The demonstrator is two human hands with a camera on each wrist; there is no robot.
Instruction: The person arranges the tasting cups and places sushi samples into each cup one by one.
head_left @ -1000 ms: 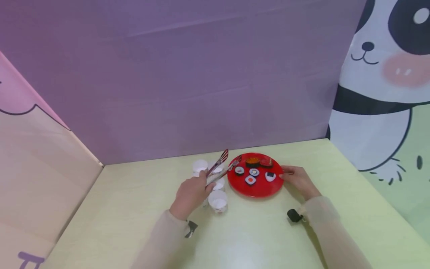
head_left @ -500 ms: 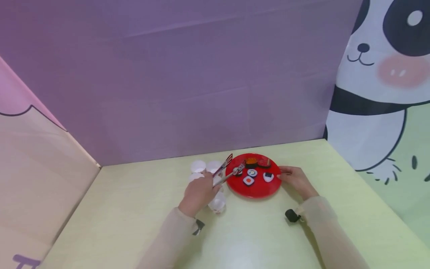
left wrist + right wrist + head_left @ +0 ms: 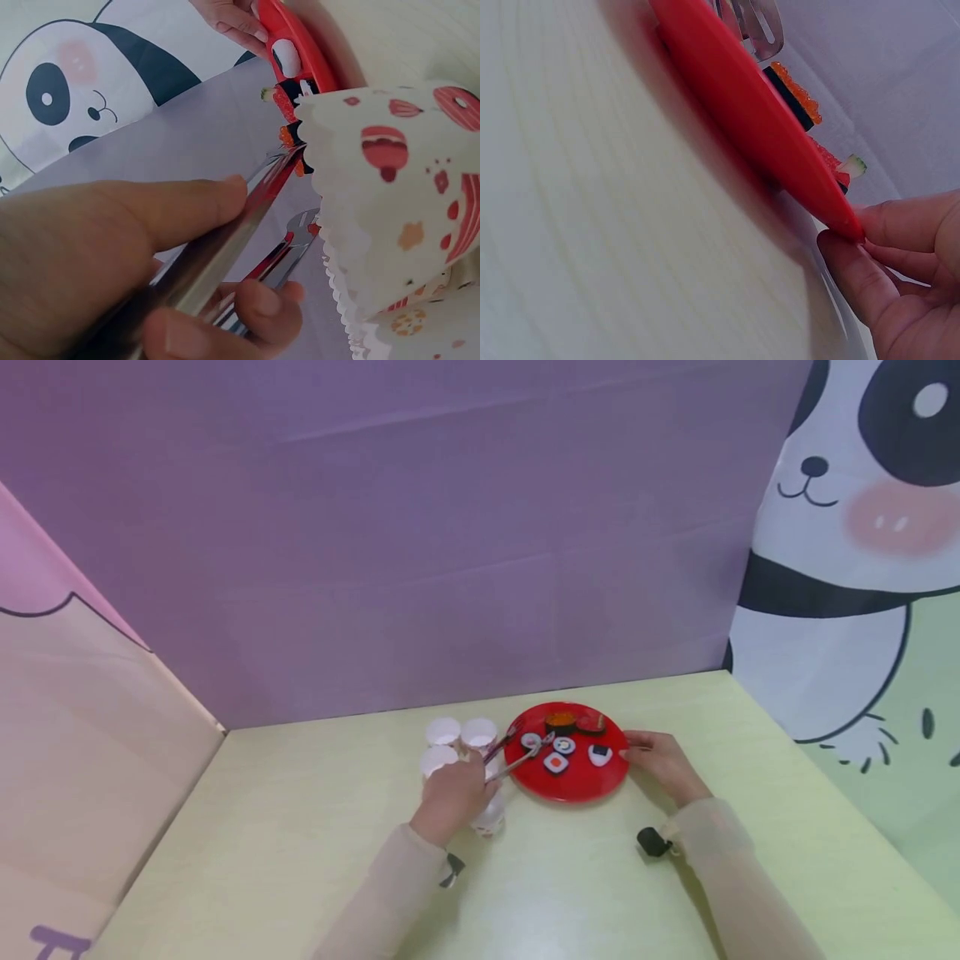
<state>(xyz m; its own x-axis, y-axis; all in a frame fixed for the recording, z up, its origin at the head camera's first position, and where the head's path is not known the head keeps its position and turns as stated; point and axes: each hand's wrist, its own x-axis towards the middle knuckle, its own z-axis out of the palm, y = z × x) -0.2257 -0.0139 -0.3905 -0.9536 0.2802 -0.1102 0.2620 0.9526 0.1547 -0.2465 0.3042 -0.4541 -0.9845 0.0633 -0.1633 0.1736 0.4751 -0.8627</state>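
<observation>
The left hand (image 3: pixel 453 795) grips metal tongs (image 3: pixel 517 762) whose two arms stand apart, with the tips over the left part of a red plate (image 3: pixel 570 787). A small white-and-black sushi roll (image 3: pixel 531 742) lies between or beside the tips; contact cannot be told. Other sushi pieces on the plate include an orange-topped one (image 3: pixel 560 721), a rice triangle (image 3: pixel 600 755) and a square roll (image 3: pixel 556 763). At the plate's right rim the right hand (image 3: pixel 663 764) pinches the edge between thumb and fingers, as the right wrist view shows with the hand (image 3: pixel 907 262).
Several white paper cups (image 3: pixel 443 732) with printed sides stand left of the plate, partly behind the left hand. A printed cup (image 3: pixel 390 180) fills the right of the left wrist view. A purple cloth wall (image 3: pixel 480 543) rises behind the pale table (image 3: pixel 285 827).
The left hand has moved right and slightly down, bringing the tongs' tips from the plate's upper left edge down around the left roll. The right hand keeps its hold on the rim.
</observation>
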